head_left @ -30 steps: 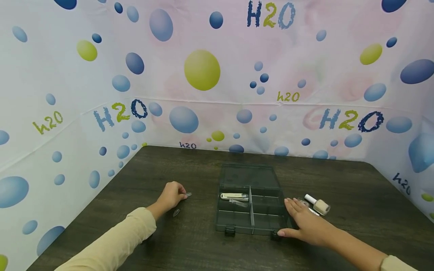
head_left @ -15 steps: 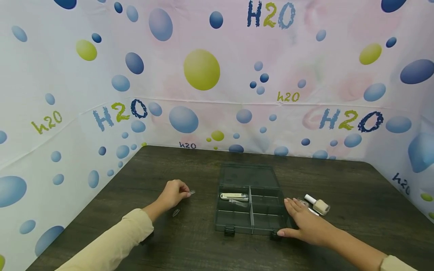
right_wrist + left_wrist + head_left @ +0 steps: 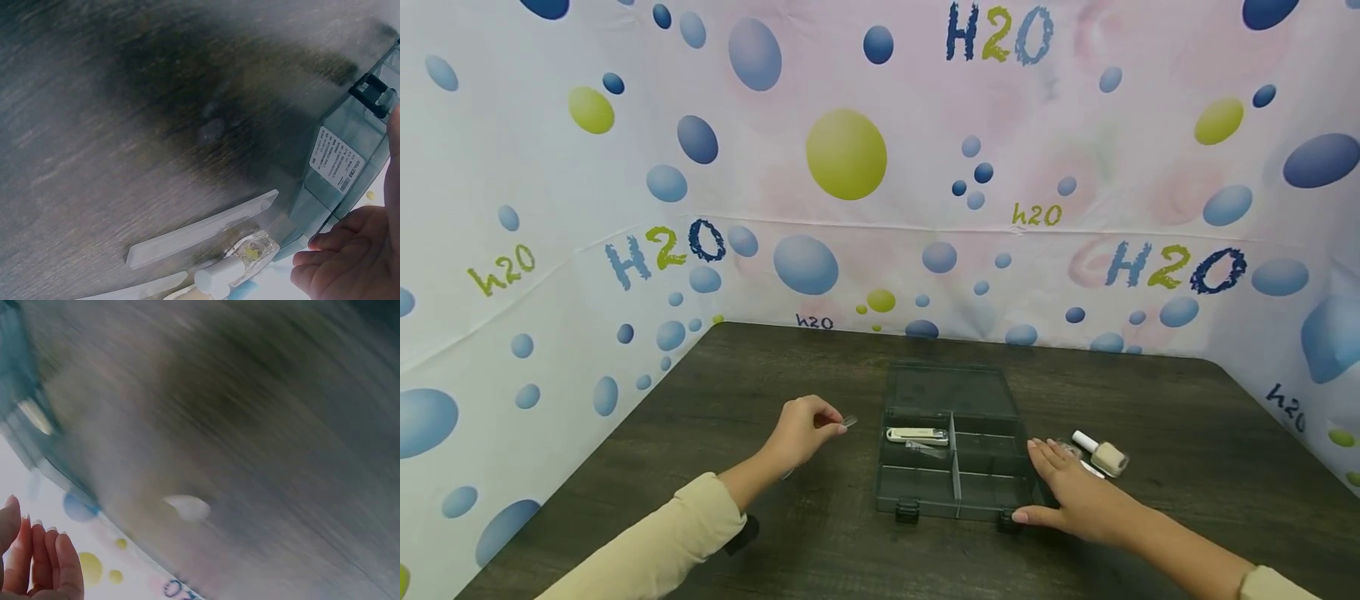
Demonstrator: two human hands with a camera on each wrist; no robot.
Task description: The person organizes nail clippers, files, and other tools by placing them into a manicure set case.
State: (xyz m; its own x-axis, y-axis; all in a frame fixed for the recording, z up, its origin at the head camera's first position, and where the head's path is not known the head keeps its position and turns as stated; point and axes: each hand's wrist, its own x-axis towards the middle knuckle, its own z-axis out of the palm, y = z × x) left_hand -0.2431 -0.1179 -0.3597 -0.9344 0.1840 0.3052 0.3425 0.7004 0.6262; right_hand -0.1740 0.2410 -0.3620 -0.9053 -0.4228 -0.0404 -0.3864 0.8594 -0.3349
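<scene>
In the head view my left hand (image 3: 801, 432) pinches a small clear sliver (image 3: 849, 422) between thumb and fingertips, just left of the compartment box. A similar clear oval piece (image 3: 787, 476) lies on the table, mostly hidden behind that wrist; the left wrist view has a pale teardrop-shaped piece (image 3: 189, 507) there. My right hand (image 3: 1071, 492) rests along the right side of the dark see-through box (image 3: 928, 510), fingers extended, thumb by a front latch (image 3: 1007, 521). The box's lid (image 3: 951, 389) is folded back. A nail clipper (image 3: 917, 436) and a clear piece (image 3: 927, 450) occupy its back left compartment.
Right of the box lies a nail polish bottle (image 3: 1108, 458) with a white cap. Beside it the right wrist view shows a clear bottle with yellow flecks (image 3: 252, 251) and a pale flat strip (image 3: 203, 230). A printed curtain (image 3: 850, 275) hangs behind the table.
My left hand has moved right and slightly away from me with the clear sliver, toward the box, lifting it. My right hand has stayed on the box.
</scene>
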